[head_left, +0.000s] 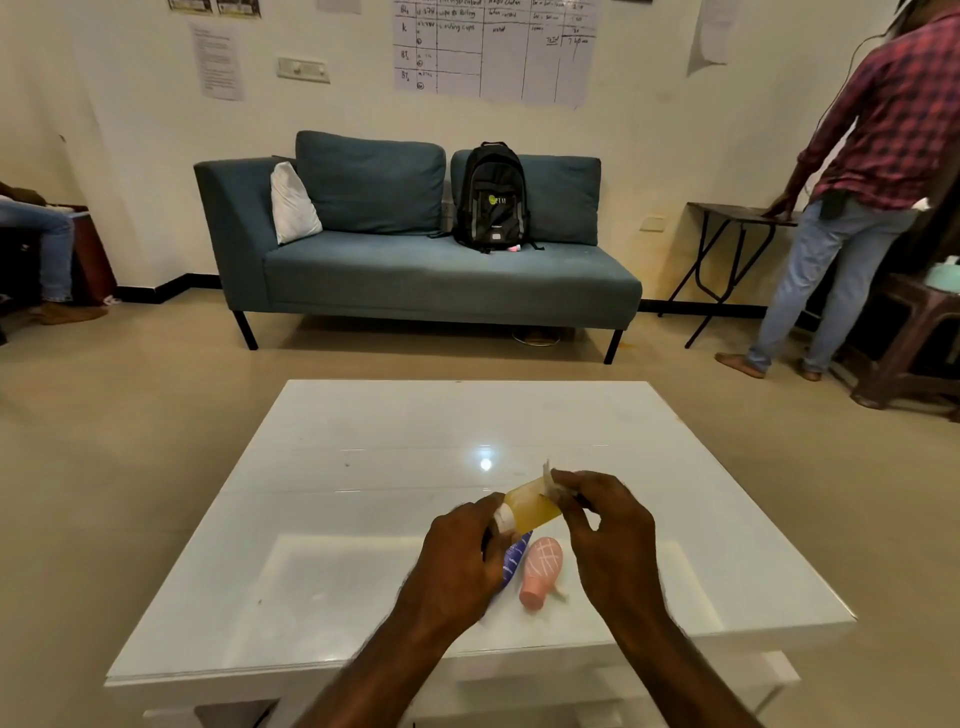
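Observation:
Above the white table (363, 467) I hold a small yellow tube (530, 506) with a white cap. My left hand (462, 556) grips its capped end. My right hand (608, 525) pinches the crimped far end, where a whitish scrap sticks up. Below the tube, a pink tube (540, 569) with white criss-cross lines lies on the table. A blue tube (515, 558) with white marks lies beside it, partly hidden by my left hand.
A blue sofa (415, 280) with a black backpack (491, 197) and a white cushion stands beyond the table. A person in a plaid shirt (852, 182) stands at the right by a folding table (727, 218) and brown stool. Another person sits at far left.

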